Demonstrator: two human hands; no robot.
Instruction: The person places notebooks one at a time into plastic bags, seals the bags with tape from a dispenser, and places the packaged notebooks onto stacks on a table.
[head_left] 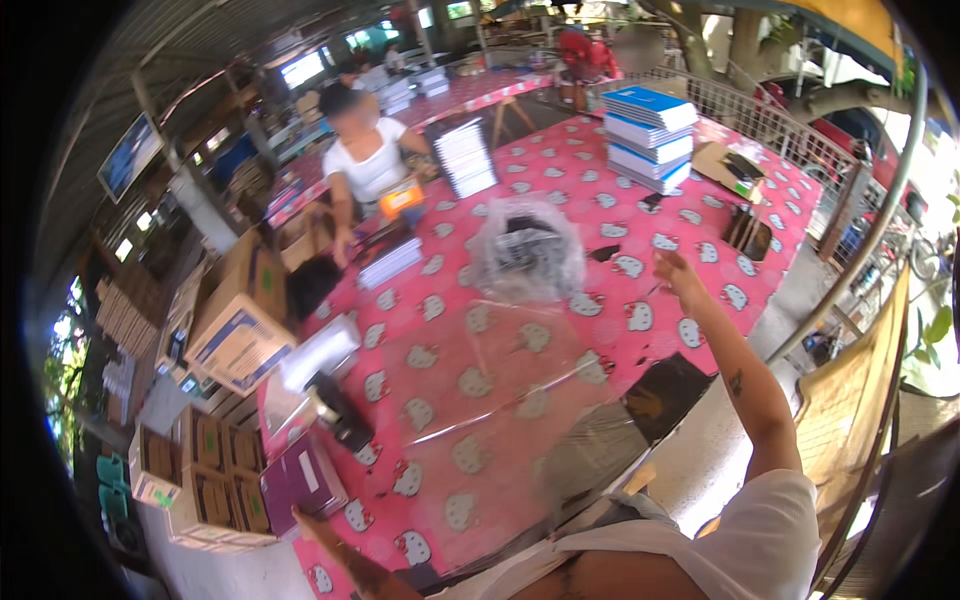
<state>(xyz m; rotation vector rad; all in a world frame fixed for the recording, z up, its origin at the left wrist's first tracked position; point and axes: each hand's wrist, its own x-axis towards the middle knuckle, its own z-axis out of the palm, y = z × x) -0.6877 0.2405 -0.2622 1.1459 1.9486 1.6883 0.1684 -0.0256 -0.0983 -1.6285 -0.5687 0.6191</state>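
Observation:
My left hand (314,528) is at the near left table edge, against the lower edge of a purple box or book (303,482) with a white label. Its fingers are small and partly hidden, so its grip is unclear. My right hand (682,280) reaches out over the right side of the table, fingers slightly bent and apart, with nothing plain to see in them. A large clear plastic sheet (490,385) lies in front of me. Beyond it sits a crumpled clear plastic bag (528,250) with dark contents.
A pink patterned cloth covers the table (430,310). Blue-covered books (650,140) are stacked at the far right, white ones (465,160) at the far side. A black tape dispenser or roll holder (338,412) stands left. Cardboard boxes (240,315) line the left. Another person (365,150) works across.

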